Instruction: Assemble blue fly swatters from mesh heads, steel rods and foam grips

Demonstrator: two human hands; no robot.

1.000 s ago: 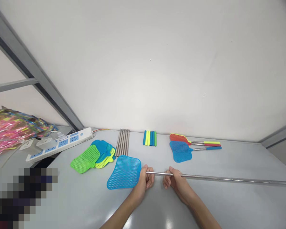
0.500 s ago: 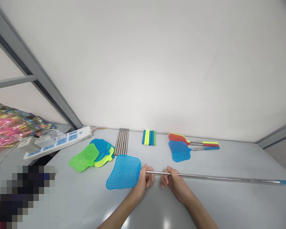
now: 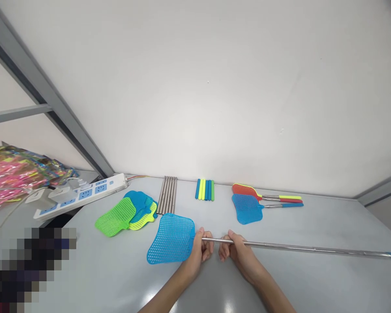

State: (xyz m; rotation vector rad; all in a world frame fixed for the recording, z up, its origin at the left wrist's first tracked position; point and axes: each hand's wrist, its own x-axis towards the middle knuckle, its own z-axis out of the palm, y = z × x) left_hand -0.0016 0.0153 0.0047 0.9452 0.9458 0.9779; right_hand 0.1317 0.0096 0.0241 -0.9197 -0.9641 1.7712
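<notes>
A blue fly swatter (image 3: 172, 240) with a long, extended metal rod lies across both hands. Its perforated head is at the left and its blue grip reaches the right picture edge. My left hand (image 3: 200, 252) is closed round the rod just beside the head. Farther right, my right hand (image 3: 237, 250) is closed on the thin part of the rod, with a short gap between the hands. Behind the right hand lie finished-looking swatters with short rods: a blue one (image 3: 247, 208) in front of a red one (image 3: 246, 190) and a yellow grip (image 3: 290, 197).
Loose green (image 3: 116, 217), blue and yellow swatter heads lie at the left. Several metal rods (image 3: 167, 195) and coloured grips (image 3: 204, 190) are lined up near the wall. A power strip (image 3: 84, 193) with plugs and plastic-wrapped goods (image 3: 16, 174) are at far left.
Both hands keep their grip on the fly swatter. The left hand has shifted slightly right, narrowing the gap to the right hand a little; the whole view has moved slightly.
</notes>
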